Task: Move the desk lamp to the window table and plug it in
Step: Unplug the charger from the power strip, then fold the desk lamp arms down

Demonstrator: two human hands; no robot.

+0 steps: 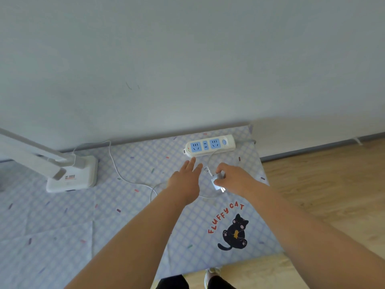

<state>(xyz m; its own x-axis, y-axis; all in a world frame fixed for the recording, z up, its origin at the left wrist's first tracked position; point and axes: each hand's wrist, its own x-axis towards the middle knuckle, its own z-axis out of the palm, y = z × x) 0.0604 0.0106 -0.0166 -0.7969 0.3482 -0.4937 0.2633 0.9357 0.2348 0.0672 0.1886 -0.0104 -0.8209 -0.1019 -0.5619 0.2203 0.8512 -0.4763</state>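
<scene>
Head view, sole entry. Desk lamp (70, 174) stood at the left edge of the frame on the checked tablecloth (129, 226), its white base square to the wall and its arm running off the upper left; its white cord (116, 170) trailed from the base rightward across the cloth and looped under both hands toward centre frame. Power strip (210, 145) lay just above centre, close against the wall, its long axis running left to right with a slight upward tilt at the right end; two blue five-hole sockets and a narrow two-slot socket between them faced up, a round switch at the right end. Right hand (235, 176) was closed around the white plug (218, 181), fingertips pinching it just below and slightly right of the strip; which way the prongs pointed could not be told. Left hand (185, 176) was open and empty, fingers extended, their tips nearly at the strip's lower left edge; whether they touched it could not be told. Judgement: the lamp appeared already placed, leaving only the plugging in. The strip lay up-frame of the plug, a short way off, the right-hand socket nearest; the left hand seemed placed to steady the strip against sliding toward the wall.
</scene>
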